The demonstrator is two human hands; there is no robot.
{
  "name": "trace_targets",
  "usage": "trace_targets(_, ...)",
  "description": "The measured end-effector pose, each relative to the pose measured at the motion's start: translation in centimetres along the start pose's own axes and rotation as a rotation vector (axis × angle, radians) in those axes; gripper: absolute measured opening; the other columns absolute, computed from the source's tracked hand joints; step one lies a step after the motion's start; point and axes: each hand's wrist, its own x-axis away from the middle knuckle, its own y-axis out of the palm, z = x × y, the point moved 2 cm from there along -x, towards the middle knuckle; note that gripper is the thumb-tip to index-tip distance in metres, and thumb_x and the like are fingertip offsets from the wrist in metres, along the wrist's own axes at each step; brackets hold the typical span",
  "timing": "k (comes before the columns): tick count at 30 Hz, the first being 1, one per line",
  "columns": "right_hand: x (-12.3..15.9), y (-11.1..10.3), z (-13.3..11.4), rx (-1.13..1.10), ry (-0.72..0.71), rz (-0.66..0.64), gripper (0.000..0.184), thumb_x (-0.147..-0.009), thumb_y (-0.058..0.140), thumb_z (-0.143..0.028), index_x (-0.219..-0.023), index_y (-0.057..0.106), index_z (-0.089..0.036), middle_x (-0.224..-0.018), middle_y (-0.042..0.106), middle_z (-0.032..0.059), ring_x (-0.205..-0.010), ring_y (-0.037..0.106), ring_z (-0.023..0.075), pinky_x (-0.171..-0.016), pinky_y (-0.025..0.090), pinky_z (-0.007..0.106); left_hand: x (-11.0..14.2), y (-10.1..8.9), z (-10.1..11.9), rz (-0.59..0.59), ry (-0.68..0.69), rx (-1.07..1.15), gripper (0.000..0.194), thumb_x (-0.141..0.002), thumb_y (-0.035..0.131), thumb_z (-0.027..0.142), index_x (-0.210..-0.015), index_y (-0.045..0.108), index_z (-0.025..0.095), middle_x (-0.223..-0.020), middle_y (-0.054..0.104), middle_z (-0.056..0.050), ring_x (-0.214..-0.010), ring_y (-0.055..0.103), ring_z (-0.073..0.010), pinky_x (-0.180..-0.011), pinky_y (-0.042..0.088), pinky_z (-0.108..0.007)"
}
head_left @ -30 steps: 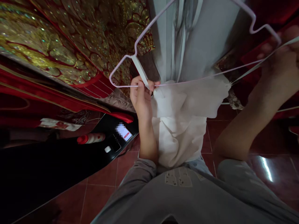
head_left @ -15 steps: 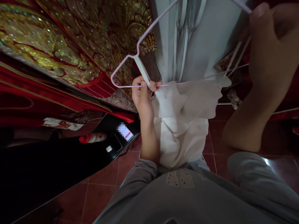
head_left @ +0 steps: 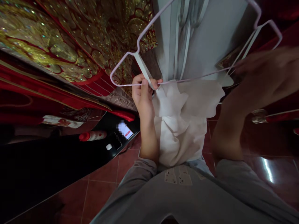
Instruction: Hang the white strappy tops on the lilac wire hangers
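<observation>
White strap-topped garment [head_left: 182, 133]: it drapes below the lower bar of a pale lilac hanger [head_left: 154, 20], in front of the person's body. The left hand [head_left: 143, 91] pinches that bar together with the left strap [head_left: 143, 67], probably to steady the frame and keep the strap from slipping. That strap slants up to the left notch, whose dip seems meant to catch it. The right straps [head_left: 251, 42] run up to the opposite notch. The right hand [head_left: 263, 63] is blurred beside them; whether it grips anything, I cannot tell.
</observation>
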Motion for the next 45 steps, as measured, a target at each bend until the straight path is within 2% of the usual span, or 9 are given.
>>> trace_targets(4,2.6,1.8,2.4,-0.027,0.066,-0.275,0.023,-0.085,0.08,-0.048,-0.083,0.075,-0.025,-0.087,0.073,0.0031,-0.09,0.071,0.019,-0.088,0.063,0.038,0.2,0.4,0.5,-0.011,-0.027,0.027,0.014,-0.108,0.066,0.028,-0.096,0.062,0.022,-0.074,0.059,0.002,-0.077,0.067,-0.015,-0.099,0.061,-0.034)
trace_targets(7,1.6,2.6,3.7,-0.249,0.189,-0.284,0.042,-0.07,0.093,-0.038,-0.107,0.078,-0.027,-0.11,0.08,0.003,-0.103,0.075,0.0197,-0.098,0.063,0.039,0.6,0.7,0.7,0.032,-0.051,-0.037,0.014,-0.106,0.067,0.03,-0.096,0.06,0.023,-0.074,0.058,0.003,-0.08,0.068,-0.0148,-0.102,0.059,-0.035)
trace_targets(11,1.0,3.1,4.9,-0.639,0.187,-0.06,0.034,-0.078,0.084,-0.052,-0.093,0.061,-0.032,-0.094,0.07,-0.0028,-0.11,0.072,0.0164,-0.107,0.06,0.034,1.4,0.9,-0.1,0.051,-0.069,-0.071,0.023,-0.097,0.08,0.035,-0.107,0.061,0.026,-0.078,0.064,0.003,-0.083,0.071,-0.0161,-0.095,0.058,-0.033)
trace_targets(16,2.3,3.9,6.3,-0.688,0.187,-0.06,0.041,-0.082,0.074,-0.063,-0.088,0.049,-0.032,-0.086,0.057,-0.0006,-0.109,0.07,0.0201,-0.084,0.062,0.034,1.9,0.0,-1.0,0.092,-0.002,-0.152,0.038,-0.091,0.088,0.048,-0.113,0.065,0.027,-0.101,0.077,-0.001,-0.099,0.075,-0.0189,-0.095,0.057,-0.033)
trace_targets(24,1.5,3.4,6.4,-0.669,0.178,-0.092,0.034,-0.086,0.072,-0.056,-0.09,0.049,-0.032,-0.094,0.061,0.0001,-0.114,0.068,0.0219,-0.091,0.06,0.039,3.6,-0.8,3.5,-0.101,-0.103,-0.589,0.023,-0.105,0.074,0.043,-0.1,0.085,0.024,-0.104,0.081,-0.006,-0.105,0.073,-0.0225,-0.101,0.055,-0.037)
trace_targets(29,1.5,3.6,6.0,-0.654,0.174,-0.093,0.038,-0.084,0.073,-0.056,-0.085,0.046,-0.03,-0.088,0.054,-0.0002,-0.105,0.068,0.0198,-0.082,0.058,0.033,3.2,0.9,5.2,-0.164,-0.126,-0.368,0.015,-0.104,0.076,0.038,-0.103,0.085,0.027,-0.099,0.08,-0.005,-0.094,0.073,-0.02,-0.082,0.058,-0.031)
trace_targets(34,1.8,4.0,6.1,-0.658,0.159,-0.064,0.035,-0.086,0.068,-0.056,-0.087,0.044,-0.03,-0.086,0.053,-0.0002,-0.104,0.068,0.0212,-0.084,0.06,0.036,0.5,1.2,7.1,-0.113,-0.096,0.037,0.025,-0.098,0.079,0.038,-0.116,0.085,0.021,-0.121,0.084,-0.001,-0.115,0.076,-0.017,-0.09,0.063,-0.023)
trace_targets(40,1.7,3.8,6.6,-0.622,0.174,-0.059,0.037,-0.086,0.065,-0.063,-0.091,0.046,-0.031,-0.092,0.058,0.0021,-0.113,0.067,0.0241,-0.088,0.06,0.039,-0.3,-1.6,8.0,0.113,0.02,-0.147,0.041,-0.116,0.036,0.033,-0.121,0.077,0.032,-0.148,0.073,0.008,-0.16,0.05,-0.0181,-0.108,0.058,-0.027)
trace_targets(45,1.7,3.8,6.8,-0.611,0.143,-0.104,0.033,-0.089,0.063,-0.062,-0.094,0.049,-0.032,-0.101,0.063,0.0025,-0.124,0.066,0.0241,-0.097,0.059,0.042,0.7,-4.1,5.0,0.375,0.111,-0.284,0.022,-0.1,0.07,0.026,-0.119,0.078,0.032,-0.143,0.077,0.005,-0.153,0.057,-0.0274,-0.086,0.063,-0.028)
